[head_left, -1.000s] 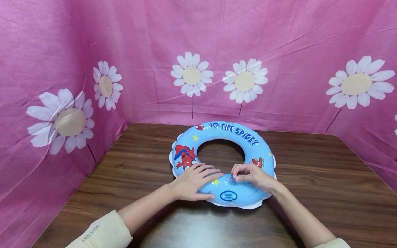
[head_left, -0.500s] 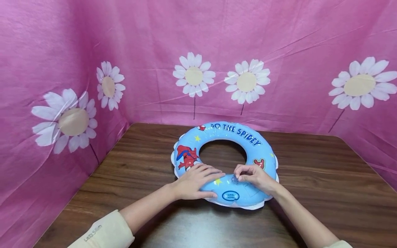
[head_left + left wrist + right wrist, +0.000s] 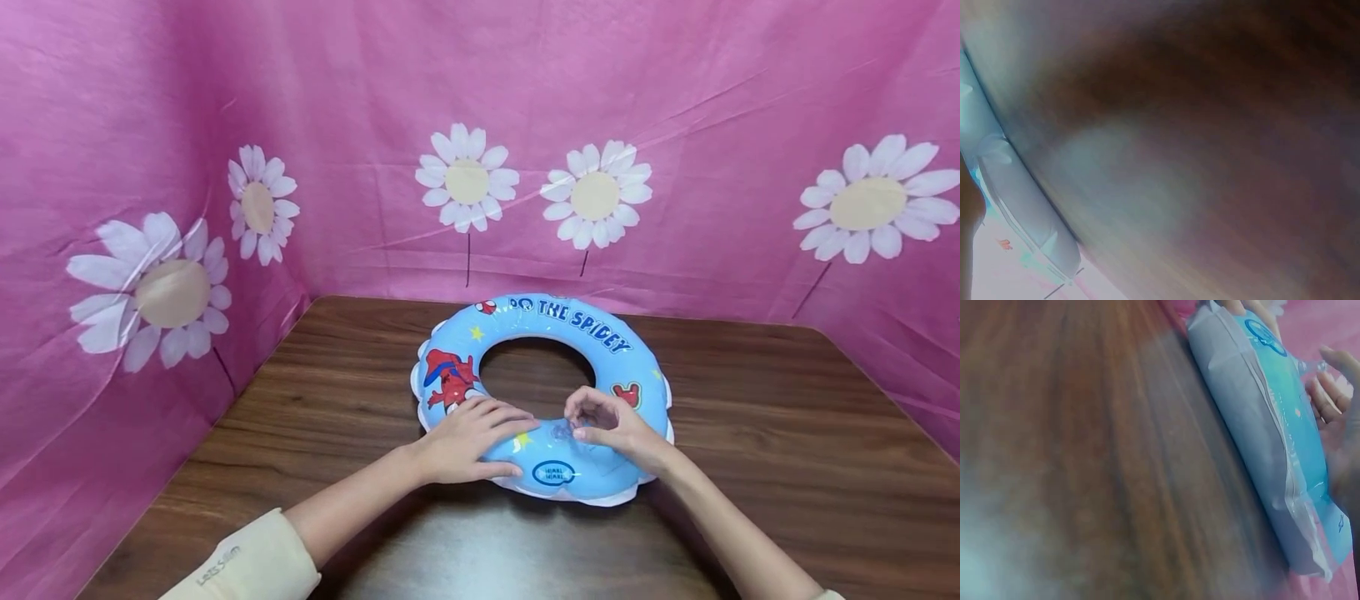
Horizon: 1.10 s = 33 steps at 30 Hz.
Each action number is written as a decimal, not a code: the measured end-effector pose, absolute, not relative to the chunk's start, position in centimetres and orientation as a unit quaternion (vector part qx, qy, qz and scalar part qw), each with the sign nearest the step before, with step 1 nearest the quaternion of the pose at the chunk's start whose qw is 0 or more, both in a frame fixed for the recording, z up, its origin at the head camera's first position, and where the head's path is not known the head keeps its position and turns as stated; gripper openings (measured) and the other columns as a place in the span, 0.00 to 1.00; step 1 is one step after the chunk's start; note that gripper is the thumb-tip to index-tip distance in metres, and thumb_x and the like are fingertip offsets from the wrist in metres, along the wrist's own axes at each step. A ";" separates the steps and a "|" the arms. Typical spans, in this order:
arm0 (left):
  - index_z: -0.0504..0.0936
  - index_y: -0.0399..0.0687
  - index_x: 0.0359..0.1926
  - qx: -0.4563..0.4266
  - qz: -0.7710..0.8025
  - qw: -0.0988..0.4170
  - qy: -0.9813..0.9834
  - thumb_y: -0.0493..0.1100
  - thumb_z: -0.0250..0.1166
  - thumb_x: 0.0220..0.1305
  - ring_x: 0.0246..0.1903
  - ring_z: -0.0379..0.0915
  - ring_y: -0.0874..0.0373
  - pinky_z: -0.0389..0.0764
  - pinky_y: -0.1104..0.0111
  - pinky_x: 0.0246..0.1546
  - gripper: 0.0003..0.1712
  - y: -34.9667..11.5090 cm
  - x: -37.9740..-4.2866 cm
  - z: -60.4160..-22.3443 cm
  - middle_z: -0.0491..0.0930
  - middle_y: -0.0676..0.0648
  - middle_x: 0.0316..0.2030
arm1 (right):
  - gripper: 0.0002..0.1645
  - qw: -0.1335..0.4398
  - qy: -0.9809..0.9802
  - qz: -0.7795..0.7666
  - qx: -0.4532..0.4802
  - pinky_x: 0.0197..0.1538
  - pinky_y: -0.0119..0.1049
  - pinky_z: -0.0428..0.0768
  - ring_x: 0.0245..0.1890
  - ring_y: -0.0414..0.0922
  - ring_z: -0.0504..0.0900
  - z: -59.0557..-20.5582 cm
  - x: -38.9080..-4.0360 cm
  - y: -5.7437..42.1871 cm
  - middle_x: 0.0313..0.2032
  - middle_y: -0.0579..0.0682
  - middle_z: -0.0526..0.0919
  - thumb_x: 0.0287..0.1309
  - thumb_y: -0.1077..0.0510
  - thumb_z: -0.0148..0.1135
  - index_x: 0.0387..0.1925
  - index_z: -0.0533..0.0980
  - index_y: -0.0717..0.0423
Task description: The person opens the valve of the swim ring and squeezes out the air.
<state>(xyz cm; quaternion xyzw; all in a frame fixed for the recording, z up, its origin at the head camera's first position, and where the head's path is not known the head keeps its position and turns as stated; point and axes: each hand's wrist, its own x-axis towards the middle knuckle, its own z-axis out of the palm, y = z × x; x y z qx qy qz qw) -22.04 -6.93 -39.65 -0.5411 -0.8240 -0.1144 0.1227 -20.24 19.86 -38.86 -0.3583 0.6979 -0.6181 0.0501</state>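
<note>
A blue inflatable swim ring (image 3: pixel 611 458) printed with a red cartoon figure, stars and lettering lies on the table. My left hand (image 3: pixel 472 442) rests on its near left part, fingers stretched over the surface. At the ring's near side, my right hand (image 3: pixel 615 425) has its thumb and curled forefinger at the small clear air valve (image 3: pixel 561 430). In the right wrist view, the valve (image 3: pixel 1311 366) stands out from the ring and reaches the fingertips of the right hand (image 3: pixel 1338 419). The left wrist view catches mainly the ring's pale side (image 3: pixel 1029 206).
The ring sits on a dark brown wooden table (image 3: pixel 337 383). Pink cloth (image 3: pixel 360 100) printed with white daisies surrounds the table at the back and both sides.
The right fingers have lifted slightly at the valve, and the loop between thumb and forefinger has widened. The left hand and the ring stay nearly in place; the head view shifts a little.
</note>
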 end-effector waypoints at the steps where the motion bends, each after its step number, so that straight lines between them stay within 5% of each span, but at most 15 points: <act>1: 0.63 0.59 0.66 -0.541 -0.113 0.123 -0.824 0.67 0.47 0.62 0.58 0.58 0.61 0.57 0.62 0.59 0.35 -7.0 -22.0 -39.6 0.67 0.56 0.59 | 0.10 0.039 0.713 -0.602 -0.359 0.42 0.31 0.71 0.36 0.45 0.72 -38.8 -20.2 19.7 0.34 0.55 0.74 0.55 0.72 0.57 0.40 0.70 0.66; 9: 0.62 0.56 0.67 -0.522 -0.069 0.127 -0.840 0.68 0.46 0.62 0.60 0.57 0.59 0.59 0.61 0.59 0.37 -6.6 -20.9 -39.3 0.65 0.54 0.61 | 0.13 -0.078 0.844 -0.403 -0.344 0.42 0.34 0.72 0.37 0.39 0.72 -39.0 -19.6 19.1 0.33 0.37 0.75 0.47 0.56 0.71 0.35 0.74 0.44; 17: 0.63 0.51 0.66 -0.447 -0.088 0.083 -0.886 0.69 0.44 0.63 0.59 0.61 0.54 0.65 0.59 0.55 0.39 -4.7 -18.6 -37.1 0.66 0.50 0.62 | 0.12 -0.134 0.831 -0.356 -0.405 0.44 0.33 0.69 0.38 0.39 0.75 -39.7 -20.0 20.3 0.33 0.37 0.79 0.44 0.62 0.72 0.31 0.80 0.44; 23: 0.71 0.46 0.61 -0.352 -0.200 0.074 -0.912 0.62 0.49 0.65 0.58 0.64 0.55 0.67 0.60 0.54 0.32 -5.4 -24.1 -34.0 0.71 0.48 0.57 | 0.08 -0.074 0.807 -0.433 -0.394 0.43 0.30 0.71 0.36 0.44 0.76 -38.7 -19.8 20.2 0.29 0.46 0.81 0.41 0.71 0.70 0.28 0.83 0.60; 29: 0.63 0.45 0.66 -0.290 -0.180 0.088 -0.936 0.55 0.51 0.67 0.66 0.47 0.48 0.46 0.53 0.63 0.31 -8.6 -31.6 -35.0 0.56 0.44 0.66 | 0.07 -0.042 0.805 -0.452 -0.381 0.57 0.25 0.60 0.38 0.45 0.77 -37.8 -19.9 20.3 0.29 0.48 0.82 0.40 0.71 0.70 0.26 0.84 0.64; 33: 0.56 0.46 0.69 -0.287 -0.176 0.036 -0.941 0.57 0.48 0.68 0.68 0.37 0.48 0.41 0.52 0.64 0.35 -9.9 -33.2 -36.8 0.47 0.44 0.69 | 0.11 -0.100 0.805 -0.424 -0.402 0.66 0.43 0.44 0.46 0.51 0.75 -39.3 -21.2 21.2 0.33 0.48 0.82 0.40 0.69 0.70 0.29 0.84 0.55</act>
